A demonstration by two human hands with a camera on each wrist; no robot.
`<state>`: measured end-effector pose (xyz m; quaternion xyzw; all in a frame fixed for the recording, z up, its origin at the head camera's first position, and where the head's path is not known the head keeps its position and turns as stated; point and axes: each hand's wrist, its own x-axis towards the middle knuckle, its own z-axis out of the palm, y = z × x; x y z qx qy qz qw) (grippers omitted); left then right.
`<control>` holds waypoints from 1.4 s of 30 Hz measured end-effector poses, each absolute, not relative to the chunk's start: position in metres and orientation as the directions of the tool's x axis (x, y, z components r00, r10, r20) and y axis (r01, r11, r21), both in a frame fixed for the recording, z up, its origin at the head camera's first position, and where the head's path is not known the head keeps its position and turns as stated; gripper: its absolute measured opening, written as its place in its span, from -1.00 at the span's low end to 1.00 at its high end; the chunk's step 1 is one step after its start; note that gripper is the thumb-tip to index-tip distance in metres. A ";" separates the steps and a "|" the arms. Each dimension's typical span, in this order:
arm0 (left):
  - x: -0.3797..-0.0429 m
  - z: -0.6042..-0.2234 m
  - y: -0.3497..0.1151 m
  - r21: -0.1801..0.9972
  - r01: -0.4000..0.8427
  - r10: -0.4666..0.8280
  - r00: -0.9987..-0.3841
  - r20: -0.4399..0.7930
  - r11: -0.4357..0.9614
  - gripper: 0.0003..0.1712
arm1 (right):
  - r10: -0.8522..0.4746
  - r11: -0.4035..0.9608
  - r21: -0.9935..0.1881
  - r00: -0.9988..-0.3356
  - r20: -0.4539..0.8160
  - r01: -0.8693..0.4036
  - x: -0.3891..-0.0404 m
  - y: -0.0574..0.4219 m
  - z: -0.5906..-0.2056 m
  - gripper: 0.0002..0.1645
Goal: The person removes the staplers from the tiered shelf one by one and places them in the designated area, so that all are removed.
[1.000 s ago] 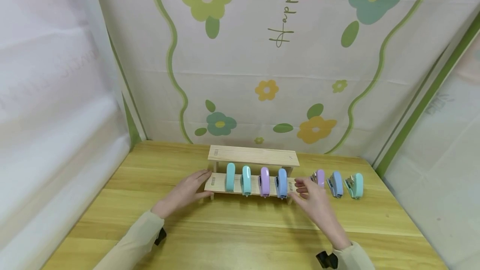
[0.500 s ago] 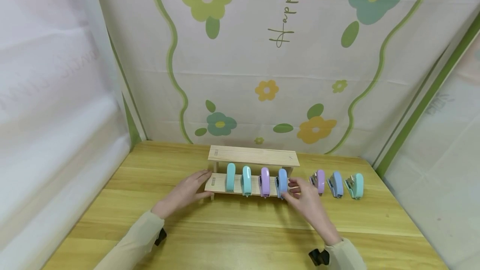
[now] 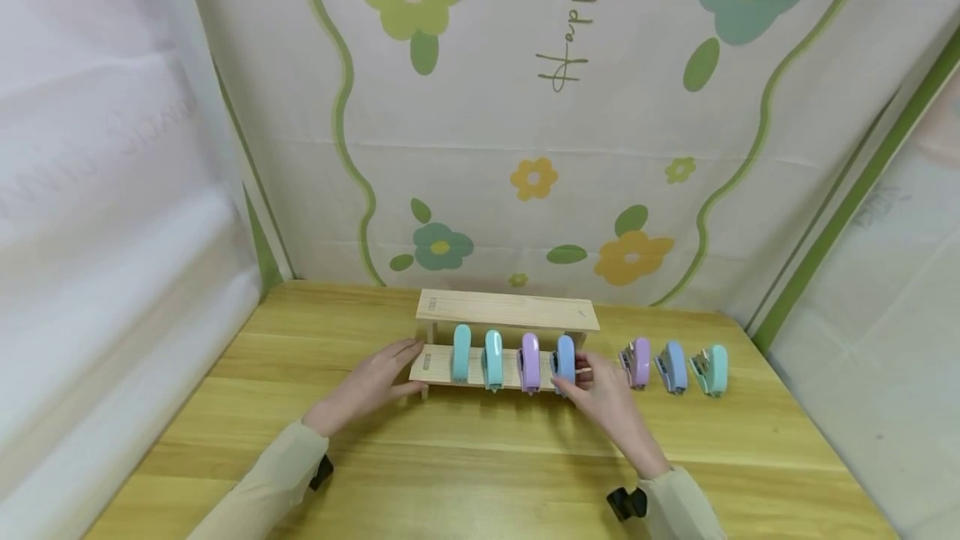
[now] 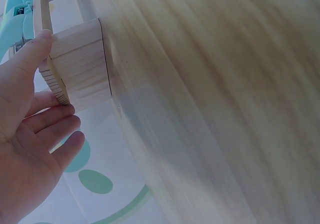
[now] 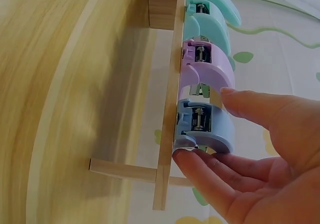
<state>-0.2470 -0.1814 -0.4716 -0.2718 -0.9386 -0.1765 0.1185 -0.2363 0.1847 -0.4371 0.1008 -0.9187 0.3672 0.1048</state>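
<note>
A two-tier wooden shelf (image 3: pixel 507 310) stands on the table, with a row of staplers along its lower step: two mint staplers (image 3: pixel 492 361), a purple stapler (image 3: pixel 530 363) and a blue stapler (image 3: pixel 566 357) at the right end. My left hand (image 3: pixel 371 386) pinches the left end of the lower plank (image 4: pixel 56 81), thumb in front and fingers at the end. Around the blue stapler, my right hand (image 3: pixel 611 398) has its thumb on one side and its fingertips against the other; the right wrist view shows the stapler's spring opening between them.
To the right of the shelf, three more staplers stand on the wooden table (image 3: pixel 480 473): a purple one (image 3: pixel 639 362), a blue one (image 3: pixel 675 367) and a mint one (image 3: pixel 717 370). A flower-printed cloth (image 3: pixel 465 107) hangs behind the table.
My right hand has moved left from the shelf's right end onto the blue stapler, its thumb now across the stapler's front. The left hand and the staplers stay in place.
</note>
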 end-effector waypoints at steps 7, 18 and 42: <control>-0.248 -0.471 -0.182 0.257 0.550 0.467 -0.824 0.320 0.795 -0.19 | -0.107 0.734 -0.622 -0.951 0.289 -0.272 -0.239 0.182 -0.436 -0.56; -0.248 -0.471 -0.181 0.252 0.551 0.475 -0.825 0.305 0.795 -0.18 | -0.098 0.758 -0.591 -0.944 0.314 -0.276 -0.238 0.180 -0.438 -0.63; -0.248 -0.470 -0.181 0.261 0.549 0.477 -0.829 0.291 0.794 -0.18 | -0.052 0.747 -0.628 -0.960 0.274 -0.220 -0.235 0.183 -0.435 -0.60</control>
